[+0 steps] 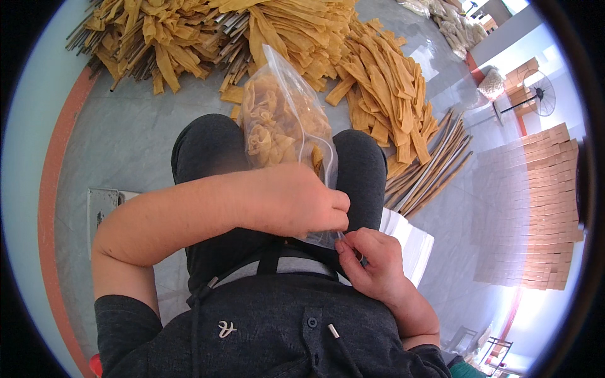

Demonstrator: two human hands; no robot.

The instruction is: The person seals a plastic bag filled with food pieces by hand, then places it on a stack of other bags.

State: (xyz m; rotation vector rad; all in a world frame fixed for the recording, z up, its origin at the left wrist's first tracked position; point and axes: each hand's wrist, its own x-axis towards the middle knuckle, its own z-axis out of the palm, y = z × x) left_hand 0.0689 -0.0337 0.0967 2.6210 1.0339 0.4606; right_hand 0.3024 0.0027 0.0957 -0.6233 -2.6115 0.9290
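Note:
A clear zip-seal plastic bag (322, 137) lies across my lap between my knees. It is filled with curled, yellow-tan dried pieces (268, 135) that look like bean-curd skin. My left hand (309, 205) reaches across the bag's near part, its fingers closed on the edge. Just to the right and nearer to me, my right hand (376, 261) pinches the bag's near corner between thumb and forefinger. The two hands are close together, and part of the bag is hidden beneath my left hand and wrist.
Long yellow-tan strips (387, 88) lie heaped on the grey floor ahead, with a larger pile (302, 31) farther back. Thin sticks (435, 164) lie at the right. Stacked brown cartons (535, 208) and a standing fan (539, 93) are farther right.

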